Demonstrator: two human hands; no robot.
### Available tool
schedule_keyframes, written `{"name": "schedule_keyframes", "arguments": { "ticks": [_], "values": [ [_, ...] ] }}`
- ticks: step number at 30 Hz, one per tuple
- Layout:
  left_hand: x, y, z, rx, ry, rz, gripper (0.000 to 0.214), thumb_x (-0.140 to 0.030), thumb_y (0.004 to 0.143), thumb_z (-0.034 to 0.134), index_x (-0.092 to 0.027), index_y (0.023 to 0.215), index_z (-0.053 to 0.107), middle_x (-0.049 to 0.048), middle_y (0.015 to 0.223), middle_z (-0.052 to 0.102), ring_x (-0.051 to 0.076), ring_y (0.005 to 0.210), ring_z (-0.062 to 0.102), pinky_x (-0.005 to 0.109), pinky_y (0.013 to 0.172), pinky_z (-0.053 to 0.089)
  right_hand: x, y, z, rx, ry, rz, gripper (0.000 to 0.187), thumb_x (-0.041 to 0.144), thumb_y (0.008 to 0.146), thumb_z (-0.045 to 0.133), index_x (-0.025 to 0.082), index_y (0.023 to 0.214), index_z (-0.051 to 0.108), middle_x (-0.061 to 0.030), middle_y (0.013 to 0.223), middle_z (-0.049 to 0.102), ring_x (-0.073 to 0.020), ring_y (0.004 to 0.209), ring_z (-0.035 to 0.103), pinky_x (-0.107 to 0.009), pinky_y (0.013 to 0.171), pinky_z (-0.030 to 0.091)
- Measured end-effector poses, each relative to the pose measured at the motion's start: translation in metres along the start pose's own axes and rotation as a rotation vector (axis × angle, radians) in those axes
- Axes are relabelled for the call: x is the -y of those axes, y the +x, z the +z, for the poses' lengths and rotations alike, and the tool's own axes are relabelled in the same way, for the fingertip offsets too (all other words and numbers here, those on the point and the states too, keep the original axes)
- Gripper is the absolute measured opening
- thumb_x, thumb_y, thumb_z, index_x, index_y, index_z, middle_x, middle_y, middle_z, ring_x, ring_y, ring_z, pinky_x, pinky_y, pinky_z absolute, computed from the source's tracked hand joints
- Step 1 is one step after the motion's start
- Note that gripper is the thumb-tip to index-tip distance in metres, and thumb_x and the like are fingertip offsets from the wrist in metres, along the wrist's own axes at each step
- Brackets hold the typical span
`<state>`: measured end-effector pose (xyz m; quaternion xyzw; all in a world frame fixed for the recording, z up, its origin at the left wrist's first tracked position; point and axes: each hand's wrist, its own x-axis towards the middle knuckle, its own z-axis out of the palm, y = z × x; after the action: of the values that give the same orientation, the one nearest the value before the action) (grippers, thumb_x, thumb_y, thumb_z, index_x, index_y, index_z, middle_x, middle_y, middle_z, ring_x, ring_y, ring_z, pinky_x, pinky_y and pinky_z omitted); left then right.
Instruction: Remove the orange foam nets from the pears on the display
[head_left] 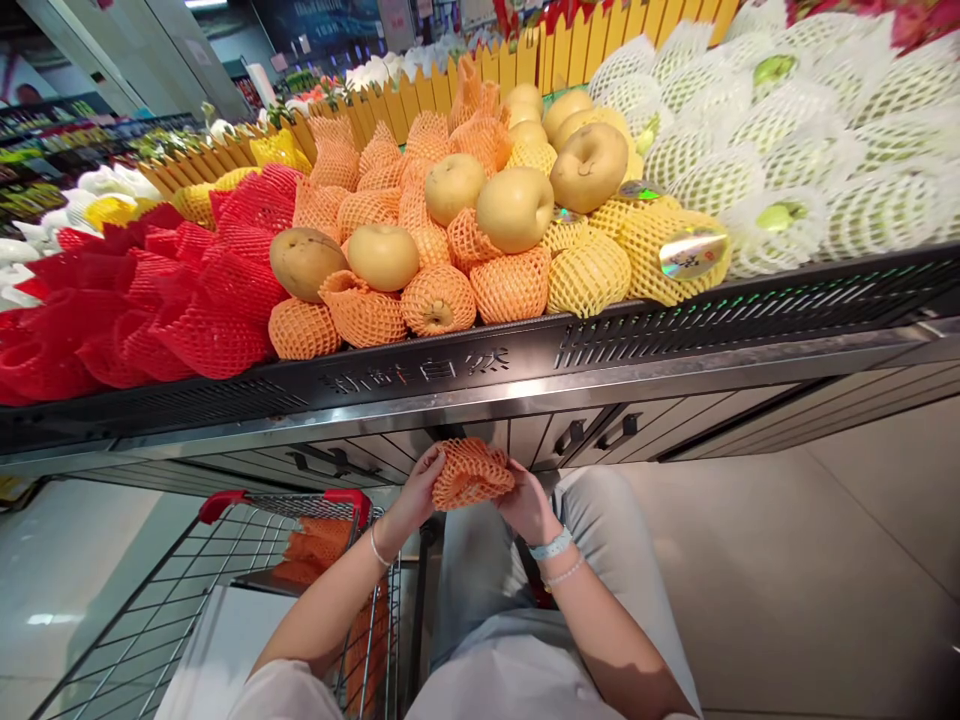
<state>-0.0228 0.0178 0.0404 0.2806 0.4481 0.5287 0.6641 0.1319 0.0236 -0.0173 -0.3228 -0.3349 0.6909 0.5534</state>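
Observation:
Both hands hold an orange foam fruit net point(472, 472) in front of the display stand, low and close to my lap. My left hand point(421, 486) grips its left side, and my right hand point(528, 503) grips its right side. The net's opening faces me; whether a fruit lies inside I cannot make out. Above the hands, bare yellow-brown pears point(515, 209) rest on top of others wrapped in orange nets point(438, 300). A brown pear point(307, 264) sits at the left of this group.
A black tray edge point(405, 372) and metal rail run across the stand. Red-netted fruit point(210, 315) lies left, yellow-netted fruit point(590, 272) and white-netted fruit point(881, 205) right. At lower left stands a shopping cart point(360, 505) holding orange nets point(319, 545) and a white box point(225, 640).

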Motion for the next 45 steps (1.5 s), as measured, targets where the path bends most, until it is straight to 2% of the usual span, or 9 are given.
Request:
{"name": "schedule_keyframes", "arguments": {
  "ticks": [7, 12, 15, 17, 23, 29, 34, 38, 45],
  "values": [
    [-0.002, 0.004, -0.004, -0.012, 0.010, -0.043, 0.042, -0.044, 0.062, 0.078, -0.013, 0.088, 0.067, 0.0079, 0.090, 0.069, 0.020, 0.084, 0.064, 0.033, 0.081, 0.049, 0.004, -0.006, 0.010, 0.091, 0.097, 0.087, 0.047, 0.056, 0.082, 0.045, 0.021, 0.109, 0.060, -0.0099, 0.104, 0.067, -0.0217, 0.084, 0.064, -0.035, 0.066, 0.053],
    [0.003, 0.007, -0.008, -0.141, 0.093, 0.204, 0.039, -0.050, 0.065, 0.075, -0.017, 0.081, 0.061, 0.0021, 0.082, 0.063, 0.015, 0.076, 0.058, 0.026, 0.072, 0.046, -0.003, -0.022, 0.017, -0.295, -0.257, -0.455, 0.036, 0.036, 0.081, 0.062, 0.025, 0.114, 0.053, -0.0040, 0.099, 0.060, -0.0176, 0.089, 0.058, -0.034, 0.083, 0.048],
    [0.007, 0.002, -0.009, -0.203, 0.164, 0.389, 0.037, -0.053, 0.069, 0.073, -0.019, 0.078, 0.059, 0.0004, 0.078, 0.059, 0.014, 0.074, 0.054, 0.023, 0.071, 0.043, -0.007, -0.034, 0.022, -0.178, -0.465, -0.705, 0.014, 0.028, 0.089, 0.047, 0.023, 0.090, 0.060, -0.0042, 0.084, 0.060, -0.0190, 0.084, 0.059, -0.035, 0.079, 0.048],
    [0.009, -0.004, -0.009, -0.197, 0.240, 0.451, 0.036, -0.052, 0.071, 0.072, -0.019, 0.079, 0.059, 0.0007, 0.076, 0.059, 0.014, 0.072, 0.052, 0.023, 0.068, 0.043, -0.009, -0.039, 0.027, -0.060, -0.534, -0.648, 0.022, 0.024, 0.090, 0.041, 0.023, 0.089, 0.062, -0.0058, 0.087, 0.063, -0.0201, 0.087, 0.061, -0.036, 0.078, 0.050],
    [0.008, -0.025, -0.009, 0.184, 0.711, 0.503, 0.025, -0.043, 0.079, 0.065, -0.018, 0.079, 0.063, 0.0013, 0.065, 0.056, 0.013, 0.059, 0.046, 0.022, 0.056, 0.036, -0.018, -0.037, 0.034, -0.147, -0.548, -0.544, 0.022, 0.020, 0.085, 0.043, 0.022, 0.086, 0.065, -0.0048, 0.084, 0.068, -0.0201, 0.079, 0.063, -0.034, 0.070, 0.052],
    [-0.002, -0.034, 0.005, 0.500, 1.012, 0.651, 0.010, -0.024, 0.080, 0.064, -0.018, 0.088, 0.066, 0.0031, 0.065, 0.059, 0.015, 0.057, 0.049, 0.024, 0.056, 0.035, -0.021, -0.033, 0.027, -0.262, -0.229, -0.310, 0.014, 0.033, 0.071, 0.064, 0.021, 0.078, 0.063, -0.0042, 0.073, 0.067, -0.0196, 0.066, 0.061, -0.033, 0.064, 0.052],
    [0.000, -0.038, 0.007, 0.393, 1.110, 0.906, 0.034, -0.018, 0.077, 0.067, -0.023, 0.111, 0.064, 0.0088, 0.088, 0.065, 0.023, 0.083, 0.058, 0.032, 0.075, 0.044, -0.003, -0.028, 0.024, -0.087, 0.061, -0.203, 0.045, 0.047, 0.078, 0.058, 0.023, 0.116, 0.059, -0.0115, 0.111, 0.067, -0.0270, 0.098, 0.066, -0.045, 0.086, 0.054],
    [-0.008, -0.041, 0.005, 0.199, 0.979, 1.084, 0.060, -0.016, 0.076, 0.067, -0.026, 0.132, 0.048, 0.0134, 0.120, 0.056, 0.027, 0.114, 0.050, 0.043, 0.099, 0.038, 0.000, -0.024, 0.020, 0.143, 0.098, -0.064, 0.046, 0.054, 0.088, 0.043, 0.023, 0.116, 0.063, -0.0106, 0.126, 0.061, -0.0267, 0.115, 0.060, -0.049, 0.099, 0.048],
    [-0.019, -0.036, 0.002, 0.164, 1.149, 1.025, 0.030, -0.020, 0.087, 0.054, -0.019, 0.117, 0.050, 0.0106, 0.104, 0.059, 0.023, 0.103, 0.054, 0.042, 0.094, 0.042, -0.017, -0.023, 0.009, 0.157, 0.207, 0.056, 0.050, 0.061, 0.077, 0.060, 0.027, 0.112, 0.066, -0.0062, 0.127, 0.061, -0.0258, 0.122, 0.054, -0.045, 0.107, 0.041]
  ]
}}
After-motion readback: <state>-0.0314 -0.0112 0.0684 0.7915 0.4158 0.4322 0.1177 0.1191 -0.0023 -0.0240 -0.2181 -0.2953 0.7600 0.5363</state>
